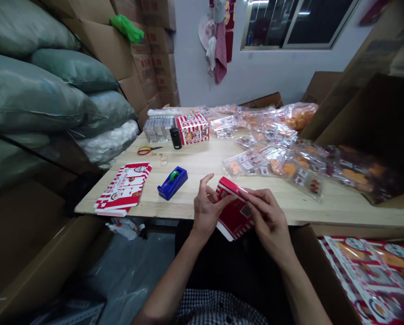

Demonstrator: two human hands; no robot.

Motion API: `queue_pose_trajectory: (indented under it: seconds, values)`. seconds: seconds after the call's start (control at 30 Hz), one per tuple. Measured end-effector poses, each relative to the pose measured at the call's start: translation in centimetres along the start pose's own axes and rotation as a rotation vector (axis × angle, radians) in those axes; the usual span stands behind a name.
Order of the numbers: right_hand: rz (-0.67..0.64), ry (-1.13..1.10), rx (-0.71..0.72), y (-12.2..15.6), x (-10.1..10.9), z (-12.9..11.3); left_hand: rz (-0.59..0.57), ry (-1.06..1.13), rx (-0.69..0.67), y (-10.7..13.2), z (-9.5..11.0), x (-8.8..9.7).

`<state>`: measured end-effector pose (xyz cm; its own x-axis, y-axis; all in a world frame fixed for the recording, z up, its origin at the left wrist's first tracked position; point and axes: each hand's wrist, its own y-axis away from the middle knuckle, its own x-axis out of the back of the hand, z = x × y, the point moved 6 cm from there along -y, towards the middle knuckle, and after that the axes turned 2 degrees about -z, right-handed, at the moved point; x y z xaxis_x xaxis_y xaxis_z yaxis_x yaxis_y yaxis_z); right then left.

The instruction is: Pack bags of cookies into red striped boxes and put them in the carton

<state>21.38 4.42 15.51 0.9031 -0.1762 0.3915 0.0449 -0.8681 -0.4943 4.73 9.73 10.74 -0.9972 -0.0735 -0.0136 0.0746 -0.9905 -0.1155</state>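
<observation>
Red carton (231,216) is resting in the grip of both hands, tilting at the near edge of the table and above the lap. With the right hand (268,215) I am pinching its upper right edge, thumb and fingers closing on the board. With the left hand (206,208) I am laying the thumb across the upper part of the printed face; the index finger is pointing upward, clear of the board, and the remaining fingers are curling at the left edge, partly hidden. Neither hand is standing wide open.

Outward from the grip, I am viewing the wooden table (198,158) through the head camera. Blue tape dispenser (172,184) is standing just left of the hands, carrying a green roll (174,175). Stack of printed sheets (122,189) is lying farther left, near the table edge. Behind these, scissors (144,150) are lying flat, and a black bottle (176,139) is standing in front of a striped box (192,129). Clear plastic packs (158,129) are sitting to the left of that box. Clear packets (245,162) are spreading across the right side of the table. At lower right, an open cardboard box (308,257) is holding red-and-white printed pieces (374,275).
</observation>
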Motion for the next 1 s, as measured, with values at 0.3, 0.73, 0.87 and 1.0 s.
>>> queue_pose_trajectory:
  seconds: [0.3, 0.73, 0.87, 1.0]
  values:
    - [0.277, -0.527, -0.457, 2.8, 1.9, 7.1, -0.5, -0.292, -0.059, -1.0, -2.3, -0.7]
    - [0.807, -0.57, -0.699, 7.5, 2.6, 20.8, -0.611, -1.007, -0.157, -18.4, -9.1, -13.3]
    - [0.819, -0.425, -0.638, 6.6, 2.2, 21.6, -0.628, -1.131, -0.181, -18.7, -10.7, -16.9]
    - [0.761, -0.237, -0.601, 5.9, 1.8, 21.5, -0.607, -1.187, -0.206, -19.4, -10.4, -16.1]
